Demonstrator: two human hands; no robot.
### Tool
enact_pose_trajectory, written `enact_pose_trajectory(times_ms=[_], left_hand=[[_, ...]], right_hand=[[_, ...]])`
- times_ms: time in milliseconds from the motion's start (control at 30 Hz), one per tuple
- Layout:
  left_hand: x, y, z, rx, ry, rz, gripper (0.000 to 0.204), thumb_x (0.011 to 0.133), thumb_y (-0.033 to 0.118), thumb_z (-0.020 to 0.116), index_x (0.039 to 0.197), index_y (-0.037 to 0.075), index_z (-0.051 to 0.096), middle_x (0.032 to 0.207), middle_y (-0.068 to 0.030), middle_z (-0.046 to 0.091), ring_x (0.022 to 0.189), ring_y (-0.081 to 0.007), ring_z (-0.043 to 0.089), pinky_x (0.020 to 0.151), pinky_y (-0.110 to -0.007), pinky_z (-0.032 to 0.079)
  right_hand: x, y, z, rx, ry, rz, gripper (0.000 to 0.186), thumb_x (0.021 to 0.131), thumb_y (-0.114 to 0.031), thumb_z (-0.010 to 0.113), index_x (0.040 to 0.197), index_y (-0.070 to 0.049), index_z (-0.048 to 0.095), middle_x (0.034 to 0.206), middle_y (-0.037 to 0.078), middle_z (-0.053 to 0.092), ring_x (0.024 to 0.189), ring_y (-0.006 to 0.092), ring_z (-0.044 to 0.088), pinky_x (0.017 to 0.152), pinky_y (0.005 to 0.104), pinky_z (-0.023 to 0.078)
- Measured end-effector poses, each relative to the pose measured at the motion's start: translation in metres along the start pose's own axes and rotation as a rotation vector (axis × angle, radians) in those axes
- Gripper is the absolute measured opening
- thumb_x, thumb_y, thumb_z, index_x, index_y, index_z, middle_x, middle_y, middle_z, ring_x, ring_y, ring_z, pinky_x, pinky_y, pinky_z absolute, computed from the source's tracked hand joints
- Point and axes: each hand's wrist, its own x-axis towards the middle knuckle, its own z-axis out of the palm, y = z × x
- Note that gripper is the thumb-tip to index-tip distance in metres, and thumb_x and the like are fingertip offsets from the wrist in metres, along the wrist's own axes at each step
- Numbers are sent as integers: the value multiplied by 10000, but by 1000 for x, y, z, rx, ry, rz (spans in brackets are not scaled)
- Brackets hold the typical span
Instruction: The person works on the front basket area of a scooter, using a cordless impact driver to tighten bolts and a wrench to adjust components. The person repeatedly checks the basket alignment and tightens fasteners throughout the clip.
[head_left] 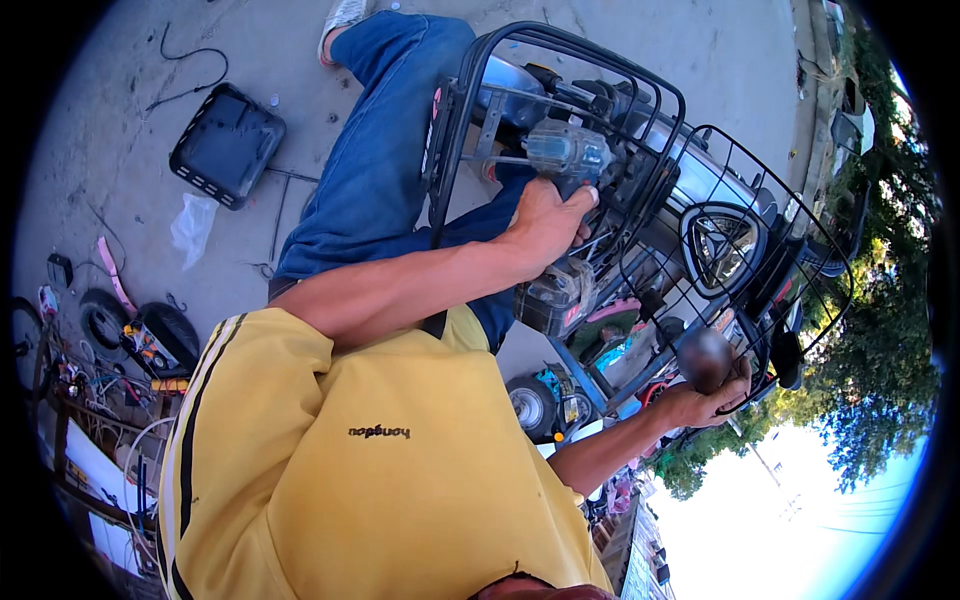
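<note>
My left hand [550,225] is closed around the handle of a cordless impact wrench [568,150] with a worn teal-grey body. Its bulky battery pack [555,298] shows below my fist. A thin rod runs left from the tool's nose to the black tubular frame [440,170]. At the right, my right hand [715,398] is closed on the rim of a black wire basket [815,235]. A blurred dark round patch [705,360] covers part of that hand's surroundings. The basket carries a rounded triangular emblem [722,250] and belongs to a two-wheeled vehicle, partly hidden behind it.
On the concrete at the left lie a black plastic crate [228,145], a clear plastic bag [193,230] and a cable [200,52]. Tyres [165,335] and tangled parts crowd the lower left. Another small wheel [530,405] stands below the vehicle. Trees [880,350] line the right.
</note>
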Motion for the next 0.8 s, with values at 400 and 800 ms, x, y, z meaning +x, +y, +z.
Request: enact_pose_trajectory(times_ms=[400,800], left_hand=[[-13,-4,-16,-46,-41,-24,222,969,173,613,1089,-13,606,969,-96,673,607,-127,573,541,-290,481],[-7,-17,-18,-125,-51,-84,221,976,190,620,1054,-16,630,935,-72,675,610,-116,580,546,-286,481]], right_hand=[[5,11,-14,-1,-124,67,546,1034,-443,453,1125,84,564,1004,199,681,562,168,588,493,215,432],[6,11,-17,-70,-145,47,585,1038,-482,422,1129,75,579,1013,195,678,561,173,577,504,232,456]])
